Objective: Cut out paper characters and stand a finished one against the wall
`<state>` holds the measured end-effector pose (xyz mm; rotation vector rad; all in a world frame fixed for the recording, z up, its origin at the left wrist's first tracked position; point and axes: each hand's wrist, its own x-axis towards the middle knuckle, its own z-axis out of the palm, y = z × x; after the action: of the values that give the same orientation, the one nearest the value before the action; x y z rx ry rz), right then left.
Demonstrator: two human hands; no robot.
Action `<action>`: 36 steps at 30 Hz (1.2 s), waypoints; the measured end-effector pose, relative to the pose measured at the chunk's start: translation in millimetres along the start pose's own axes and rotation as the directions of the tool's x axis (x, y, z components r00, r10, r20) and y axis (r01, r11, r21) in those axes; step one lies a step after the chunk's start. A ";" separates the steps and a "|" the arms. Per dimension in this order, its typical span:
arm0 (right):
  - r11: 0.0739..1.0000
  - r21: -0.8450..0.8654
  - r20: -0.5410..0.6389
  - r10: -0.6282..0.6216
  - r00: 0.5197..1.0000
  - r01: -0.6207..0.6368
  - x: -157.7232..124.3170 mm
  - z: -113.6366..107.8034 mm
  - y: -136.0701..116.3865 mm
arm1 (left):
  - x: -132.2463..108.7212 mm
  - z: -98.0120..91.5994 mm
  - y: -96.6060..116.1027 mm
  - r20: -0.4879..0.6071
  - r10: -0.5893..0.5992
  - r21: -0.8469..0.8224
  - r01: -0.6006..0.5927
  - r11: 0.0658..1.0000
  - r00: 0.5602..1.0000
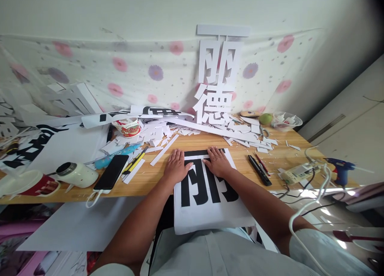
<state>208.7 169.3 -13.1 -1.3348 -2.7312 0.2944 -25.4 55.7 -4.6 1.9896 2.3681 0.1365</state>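
Note:
A white sheet printed with a large black Chinese character [195, 184] lies over the table's front edge, its lower part hanging toward my body. My left hand [177, 167] rests flat on the sheet's left side, fingers stretched away from me. On the upper right part lies my right hand [218, 162], also flat with its fingers out. Neither hand grips anything. Beyond them, cut-out white characters [214, 104] lean upright against the wall covering. To the left of my left hand is a yellow utility knife [135, 161]; to the right of my right hand lies a black pen-like tool [258, 170].
White offcuts [156, 134] pile along the back of the wooden table [162, 176]. At left are a phone [111, 172], a cream flask [77, 175] and a paper bowl [127, 127]. A blue glue gun [342, 170], power strip [297, 173] and trailing cables occupy the right end.

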 end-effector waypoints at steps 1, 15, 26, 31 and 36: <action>1.000 0.012 -0.002 -0.009 1.000 0.009 2.6 -0.1 -8.7 | 0.0 0.4 -0.1 -0.007 0.004 0.005 -0.004 1.000 1.000; 0.991 0.056 -0.014 -0.121 0.993 0.121 12.8 -3.9 -14.1 | 3.6 3.7 -5.5 -0.044 0.032 0.090 -0.028 0.996 0.999; 0.998 0.009 -0.016 0.057 0.998 -0.056 -23.9 -11.8 63.8 | 2.1 2.7 -4.7 -0.017 0.030 0.082 -0.029 0.996 0.999; 0.997 0.018 -0.008 0.071 0.997 -0.071 -21.9 -8.0 64.1 | -26.2 -0.6 5.2 0.037 0.108 0.074 -0.111 0.991 0.993; 0.997 0.023 -0.016 0.079 0.997 -0.079 -22.3 -3.9 67.6 | -89.5 0.8 24.2 0.035 0.240 -0.005 -0.240 0.971 0.970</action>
<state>275.2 192.9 -23.4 -1.4348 -2.6582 0.3166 13.9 -28.2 -5.0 2.2512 2.0978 0.1090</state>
